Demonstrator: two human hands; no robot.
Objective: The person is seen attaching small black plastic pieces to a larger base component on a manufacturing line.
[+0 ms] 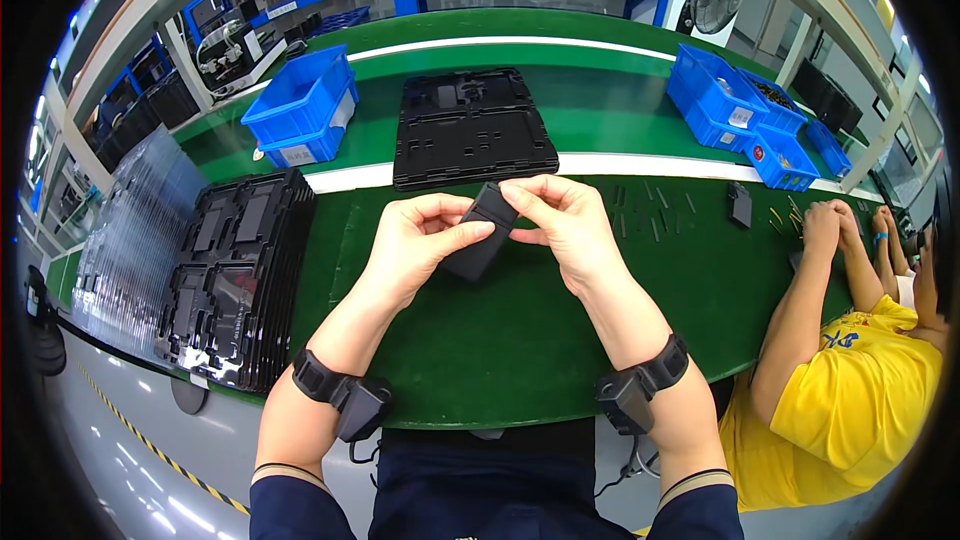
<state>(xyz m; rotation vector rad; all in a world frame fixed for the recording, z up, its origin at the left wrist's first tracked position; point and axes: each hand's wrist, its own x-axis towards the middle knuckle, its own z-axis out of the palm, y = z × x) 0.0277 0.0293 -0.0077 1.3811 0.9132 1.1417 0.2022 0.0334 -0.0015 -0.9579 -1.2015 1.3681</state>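
Observation:
Between both hands I hold a black, flat, box-shaped plastic part [478, 252], tilted above the green table. My left hand [425, 235] pinches its left side with thumb and forefinger. At its upper right edge, my right hand [562, 225] grips it between thumb and fingers. The hands hide parts of its edges, and its exact kind cannot be made out. Beyond it lies a black moulded tray [475, 145] with shaped recesses. Several thin dark strips [655, 210] are scattered to the right of my right hand, with another small black part [739, 205] past them.
At my left stand a stack of black trays [235, 280] and a stack of clear plastic trays [135, 240]. Blue bins [300, 110] sit at the back left, more blue bins [715, 100] at the back right. A co-worker in a yellow shirt [850, 400] sits close on the right.

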